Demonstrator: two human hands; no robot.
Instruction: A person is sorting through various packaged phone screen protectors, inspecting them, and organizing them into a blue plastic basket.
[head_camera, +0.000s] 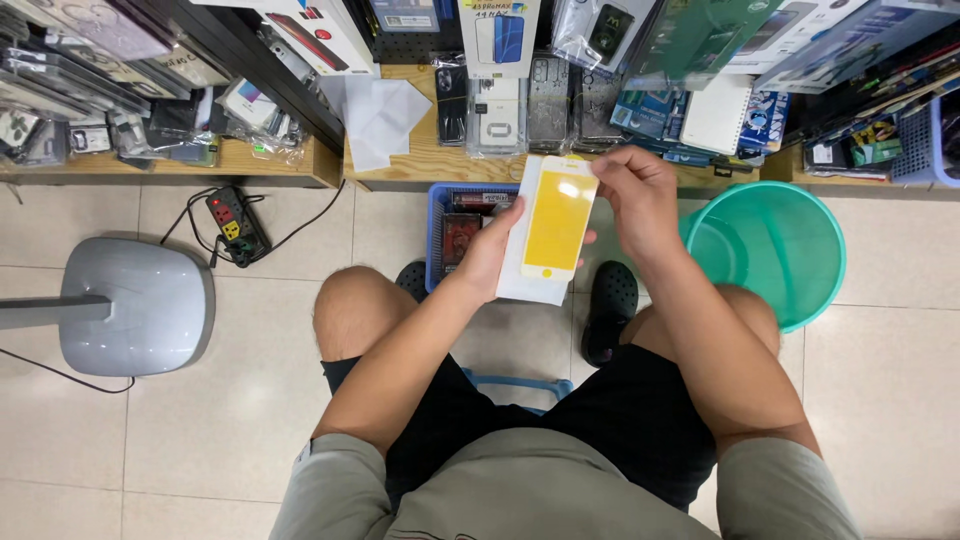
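Note:
I sit on a blue stool and hold a yellow-faced phone screen protector (558, 218) over a white paper sleeve (528, 285). My left hand (487, 257) grips the sleeve and the protector's lower left edge from behind. My right hand (640, 196) pinches the protector's top right corner. Both are raised above my knees, in front of the wooden shelf (420, 165).
A blue basket (438, 225) of packaged items stands on the tiled floor between my feet. A teal plastic bucket (775, 250) is at my right, a grey fan base (135, 305) and a power strip (237, 225) at my left. Phone cases crowd the shelves.

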